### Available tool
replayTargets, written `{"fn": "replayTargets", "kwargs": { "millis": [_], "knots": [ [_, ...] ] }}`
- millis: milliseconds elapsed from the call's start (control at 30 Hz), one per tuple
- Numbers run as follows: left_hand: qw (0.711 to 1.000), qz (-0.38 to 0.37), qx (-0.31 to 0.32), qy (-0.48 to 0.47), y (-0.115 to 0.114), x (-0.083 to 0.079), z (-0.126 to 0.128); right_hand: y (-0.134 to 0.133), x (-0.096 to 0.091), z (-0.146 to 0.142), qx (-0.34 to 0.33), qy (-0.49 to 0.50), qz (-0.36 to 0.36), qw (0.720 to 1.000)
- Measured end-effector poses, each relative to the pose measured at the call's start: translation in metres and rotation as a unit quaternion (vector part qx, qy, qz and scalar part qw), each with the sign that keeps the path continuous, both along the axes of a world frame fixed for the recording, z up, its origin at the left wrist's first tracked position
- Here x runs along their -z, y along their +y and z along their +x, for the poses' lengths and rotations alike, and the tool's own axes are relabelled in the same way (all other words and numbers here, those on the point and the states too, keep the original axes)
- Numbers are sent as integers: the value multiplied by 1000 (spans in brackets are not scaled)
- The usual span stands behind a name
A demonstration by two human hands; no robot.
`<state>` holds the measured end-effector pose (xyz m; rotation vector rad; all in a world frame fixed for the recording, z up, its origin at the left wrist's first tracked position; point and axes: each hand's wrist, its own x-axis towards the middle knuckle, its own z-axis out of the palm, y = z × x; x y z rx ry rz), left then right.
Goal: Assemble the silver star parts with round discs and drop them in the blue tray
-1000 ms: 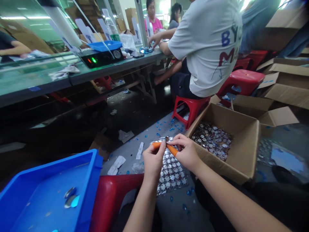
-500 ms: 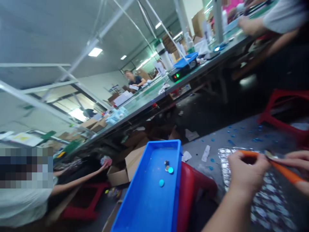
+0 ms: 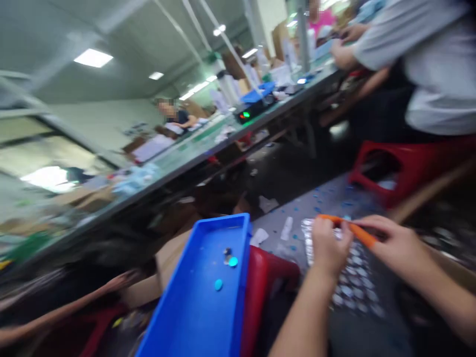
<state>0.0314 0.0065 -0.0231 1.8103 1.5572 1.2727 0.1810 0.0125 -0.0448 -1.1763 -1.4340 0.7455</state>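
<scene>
The left hand [image 3: 330,244] and right hand [image 3: 396,243] sit close together, joined by an orange piece [image 3: 353,229], above a foil sheet of discs [image 3: 349,282]. Directly left of the left hand, a red stool [image 3: 262,292] stands in the way, and just past it the raised wall of a blue tray [image 3: 243,267] blocks any low sideways pass. Ahead of the hands, a stretch of grey floor [image 3: 327,198] dotted with small blue pieces leaves room to move forward, as far as a 2nd red stool [image 3: 386,171]. Right of the right hand, dark shapes close off the way, too blurred to name.
</scene>
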Motion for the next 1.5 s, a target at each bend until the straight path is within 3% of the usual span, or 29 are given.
{"fn": "replayTargets", "kwargs": {
  "millis": [100,333,533,733,800,933,1100,1233,1367,1500],
  "knots": [
    [996,44,11,71,4,-1,-3,0,-25,-4,-5,7,-41,999],
    [986,113,36,115,10,3,-1,4,-26,-12,22,37,-82,996],
    [996,69,1,56,10,-4,-1,2,-29,-14,-21,77,-78,994],
    [999,3,16,-44,11,-13,-6,5,-25,-12,-57,169,-147,973],
    [996,-22,32,-77,11,-14,-8,4,-28,-10,-51,152,-135,978],
    [993,-42,50,-102,14,-14,-11,-2,-36,-6,-33,30,-39,998],
    [996,-26,51,-71,12,-16,-11,-7,-37,-3,-44,-60,18,997],
    [989,-67,28,-128,11,-14,-10,-10,-38,-2,-60,-109,45,991],
    [952,-149,-2,-268,16,-7,-10,-13,-42,-4,-69,-95,55,992],
    [915,-198,5,-352,20,-2,-10,-10,-42,-6,-72,2,13,997]
  ]
}}
